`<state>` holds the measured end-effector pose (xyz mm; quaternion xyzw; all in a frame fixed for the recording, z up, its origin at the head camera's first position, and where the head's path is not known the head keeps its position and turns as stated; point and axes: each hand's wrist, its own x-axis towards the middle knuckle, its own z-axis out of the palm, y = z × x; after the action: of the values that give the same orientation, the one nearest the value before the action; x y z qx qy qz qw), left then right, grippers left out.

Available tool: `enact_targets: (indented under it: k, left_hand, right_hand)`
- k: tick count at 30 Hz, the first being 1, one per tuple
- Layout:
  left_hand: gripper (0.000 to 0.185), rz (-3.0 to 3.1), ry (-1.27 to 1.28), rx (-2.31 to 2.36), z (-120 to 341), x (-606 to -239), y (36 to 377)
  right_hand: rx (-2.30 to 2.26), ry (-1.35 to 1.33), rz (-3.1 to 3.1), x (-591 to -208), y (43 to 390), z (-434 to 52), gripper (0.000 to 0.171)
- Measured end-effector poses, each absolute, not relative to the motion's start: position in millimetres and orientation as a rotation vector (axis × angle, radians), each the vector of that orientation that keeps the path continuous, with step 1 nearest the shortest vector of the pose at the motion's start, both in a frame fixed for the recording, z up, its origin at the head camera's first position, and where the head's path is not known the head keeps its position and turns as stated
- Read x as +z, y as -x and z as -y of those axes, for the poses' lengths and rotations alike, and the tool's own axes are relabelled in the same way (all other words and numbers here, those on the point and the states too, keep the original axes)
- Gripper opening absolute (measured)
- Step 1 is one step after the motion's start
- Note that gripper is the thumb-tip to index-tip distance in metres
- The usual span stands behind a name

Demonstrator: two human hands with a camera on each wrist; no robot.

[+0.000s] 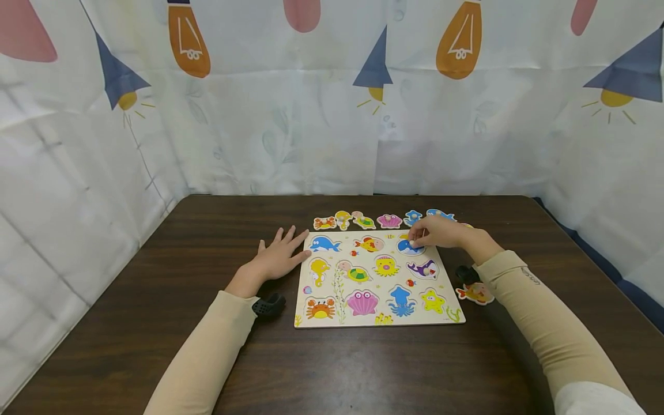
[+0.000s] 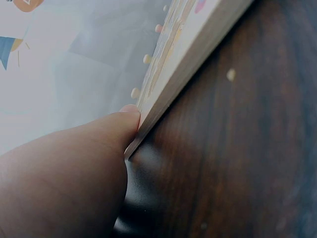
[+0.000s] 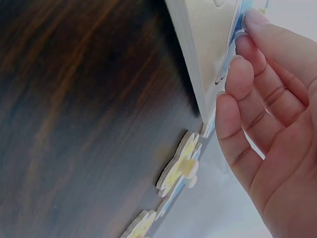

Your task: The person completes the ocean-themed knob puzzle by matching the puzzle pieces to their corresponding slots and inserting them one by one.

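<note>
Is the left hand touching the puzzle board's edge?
Touching. The left wrist view shows a fingertip of the left hand pressed against the puzzle board at its edge.

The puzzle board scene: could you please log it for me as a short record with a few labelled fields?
Surface: dark wooden table
Board: animal puzzle board lying flat
Left hand: left hand flat on the table, fingertips against the board's left edge
Right hand: right hand pinching a blue piece at the board's upper right slot
Loose pieces: row of pieces beyond the far edge; fish piece right of the board
Backdrop: printed curtain
</note>
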<state>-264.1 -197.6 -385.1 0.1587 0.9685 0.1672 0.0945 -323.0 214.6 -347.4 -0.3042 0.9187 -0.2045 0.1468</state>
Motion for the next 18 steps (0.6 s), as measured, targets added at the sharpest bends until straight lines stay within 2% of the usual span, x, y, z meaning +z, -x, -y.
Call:
enact_targets:
  k: [11,18]
  left_hand:
    - [0.072,-2.876,-0.470,0.500,197.8,-385.6,263.1]
    - [0.072,-2.881,-0.467,0.500,197.7,-386.2,262.9]
  right_hand:
    - [-0.605,0.879,-2.636,-343.2,320.0,-220.5,0.017]
    - [-0.574,0.895,-2.698,-333.0,309.3,-225.6,0.014]
